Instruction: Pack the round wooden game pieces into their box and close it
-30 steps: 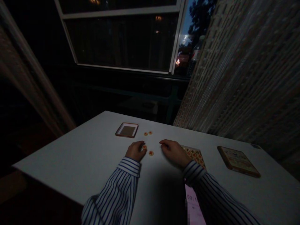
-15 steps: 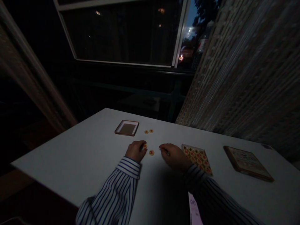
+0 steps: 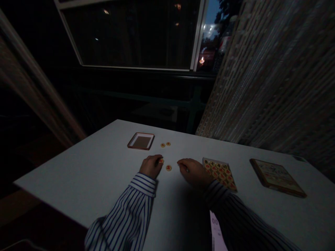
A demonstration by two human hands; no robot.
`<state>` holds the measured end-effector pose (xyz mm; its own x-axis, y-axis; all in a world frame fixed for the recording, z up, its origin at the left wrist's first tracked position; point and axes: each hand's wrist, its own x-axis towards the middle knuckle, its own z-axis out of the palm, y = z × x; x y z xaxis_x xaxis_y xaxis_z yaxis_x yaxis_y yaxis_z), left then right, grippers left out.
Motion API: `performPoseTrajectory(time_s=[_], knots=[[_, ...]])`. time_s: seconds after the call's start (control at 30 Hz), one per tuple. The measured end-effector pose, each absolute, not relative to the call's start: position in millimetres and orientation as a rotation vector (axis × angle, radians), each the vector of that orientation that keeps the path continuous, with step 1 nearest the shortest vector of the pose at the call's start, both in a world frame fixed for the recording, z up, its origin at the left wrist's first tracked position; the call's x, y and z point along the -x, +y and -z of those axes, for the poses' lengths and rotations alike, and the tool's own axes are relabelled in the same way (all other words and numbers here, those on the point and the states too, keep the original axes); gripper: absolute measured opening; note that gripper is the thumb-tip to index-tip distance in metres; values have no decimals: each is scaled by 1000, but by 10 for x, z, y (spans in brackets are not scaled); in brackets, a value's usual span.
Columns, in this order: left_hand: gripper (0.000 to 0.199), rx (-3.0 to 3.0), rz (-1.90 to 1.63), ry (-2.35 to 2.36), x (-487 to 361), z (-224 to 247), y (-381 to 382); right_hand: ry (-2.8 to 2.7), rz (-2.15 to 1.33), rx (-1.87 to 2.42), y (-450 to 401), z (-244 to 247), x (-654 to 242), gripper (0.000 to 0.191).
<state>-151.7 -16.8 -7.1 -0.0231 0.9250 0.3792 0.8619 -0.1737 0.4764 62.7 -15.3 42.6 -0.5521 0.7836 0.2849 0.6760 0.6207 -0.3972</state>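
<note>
My left hand (image 3: 151, 166) is closed, with a round Chinese chess piece (image 3: 161, 160) between thumb and fingers, its red-marked face partly showing. A second red-marked chess piece (image 3: 169, 168) lies flat on the white table between my hands. To its right, my right hand (image 3: 194, 172) is curled with its fingertips pressed together; whatever they hold, if anything, is hidden. Beside that hand lies a shallow box (image 3: 222, 174) packed with rows of red and black chess pieces, partly covered by my wrist. Two dark-marked pieces (image 3: 165, 144) lie side by side farther back.
An open box lid (image 3: 141, 141) with a brown inside lies at the back left of the table (image 3: 78, 174). On the right rests a flat wooden-edged box (image 3: 278, 177). A lit phone-like screen (image 3: 217, 232) shows under my right forearm. Bead-string curtains (image 3: 248, 87) hang behind.
The view has tipped slightly, so everything on the table sits a little higher. My left hand still grips its piece, and my right hand keeps its curled pose.
</note>
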Motion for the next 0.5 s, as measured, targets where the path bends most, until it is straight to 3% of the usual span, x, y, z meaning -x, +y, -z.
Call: performPoseTrajectory(time_s=[0.5], knots=[[31,-2006,-1333,1828,1465,38,-171,-2408,-335,1152,-154,-419,-649,30]])
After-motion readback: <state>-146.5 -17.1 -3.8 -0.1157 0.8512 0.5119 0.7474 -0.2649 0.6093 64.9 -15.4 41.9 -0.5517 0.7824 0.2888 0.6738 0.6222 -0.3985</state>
